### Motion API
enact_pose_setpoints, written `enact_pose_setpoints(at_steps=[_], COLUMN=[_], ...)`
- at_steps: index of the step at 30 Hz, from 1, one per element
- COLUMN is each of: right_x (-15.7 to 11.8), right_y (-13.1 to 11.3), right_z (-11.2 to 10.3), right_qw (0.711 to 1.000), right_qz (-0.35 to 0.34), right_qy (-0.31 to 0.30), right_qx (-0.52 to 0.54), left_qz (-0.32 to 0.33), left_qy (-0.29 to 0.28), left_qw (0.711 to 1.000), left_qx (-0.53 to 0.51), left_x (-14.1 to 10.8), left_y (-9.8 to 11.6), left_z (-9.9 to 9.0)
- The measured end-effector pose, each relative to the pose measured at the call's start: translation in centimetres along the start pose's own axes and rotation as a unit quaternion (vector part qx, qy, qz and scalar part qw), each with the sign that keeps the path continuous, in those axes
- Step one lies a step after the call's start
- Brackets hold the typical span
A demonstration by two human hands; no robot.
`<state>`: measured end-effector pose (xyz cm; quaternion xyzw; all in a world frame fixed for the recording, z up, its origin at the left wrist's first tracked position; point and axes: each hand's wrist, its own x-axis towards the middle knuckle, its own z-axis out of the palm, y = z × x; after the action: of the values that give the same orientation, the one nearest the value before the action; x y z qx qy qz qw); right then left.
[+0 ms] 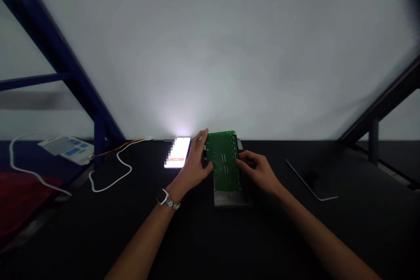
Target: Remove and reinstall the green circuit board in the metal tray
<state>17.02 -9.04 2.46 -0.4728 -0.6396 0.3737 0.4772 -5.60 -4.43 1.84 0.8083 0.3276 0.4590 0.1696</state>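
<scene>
A green circuit board [223, 157] lies over a grey metal plate or casing [231, 199], whose near end shows below it. My left hand [195, 164] grips the board's left edge, with the thumb near its face and the fingers along its upper left side. At the right edge, my right hand [257, 168] has thumb and forefinger closed on the board's rim, where a row of small parts runs. What lies under the board is mostly hidden. A watch [162, 197] is on my left wrist.
Left of the board, a lit phone [179, 153] leans or lies near the wall. A white cable [123, 164] curls across the black table [197, 245]. Farther left lies a printed sheet [70, 148]. On the right rests an L-shaped metal rod [305, 182]. Blue frame bars [70, 70] slant on the left.
</scene>
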Motion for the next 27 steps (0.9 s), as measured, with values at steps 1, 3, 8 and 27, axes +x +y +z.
enact_pose_setpoints(at_steps=[1, 3, 8, 27], right_x=[0.1, 0.2, 0.4, -0.7], right_y=[0.2, 0.4, 0.5, -0.8], right_z=[-0.2, -0.4, -0.7, 1.5], right_qw=[1.0, 0.998, 0.981, 0.95], right_qz=[0.007, 0.026, 0.072, 0.146], right_qy=[-0.003, -0.014, -0.074, -0.118], right_qx=[0.009, 0.047, 0.164, 0.251], left_qz=[0.004, 0.007, 0.003, -0.124], left_qy=[0.01, 0.027, 0.047, 0.066], left_qw=[1.0, 1.0, 0.998, 0.977], left_qx=[0.002, -0.006, -0.047, -0.157], left_x=[0.1, 0.2, 0.4, -0.5], left_y=[0.2, 0.5, 0.8, 2.5], left_z=[-0.1, -0.3, -0.5, 4.2])
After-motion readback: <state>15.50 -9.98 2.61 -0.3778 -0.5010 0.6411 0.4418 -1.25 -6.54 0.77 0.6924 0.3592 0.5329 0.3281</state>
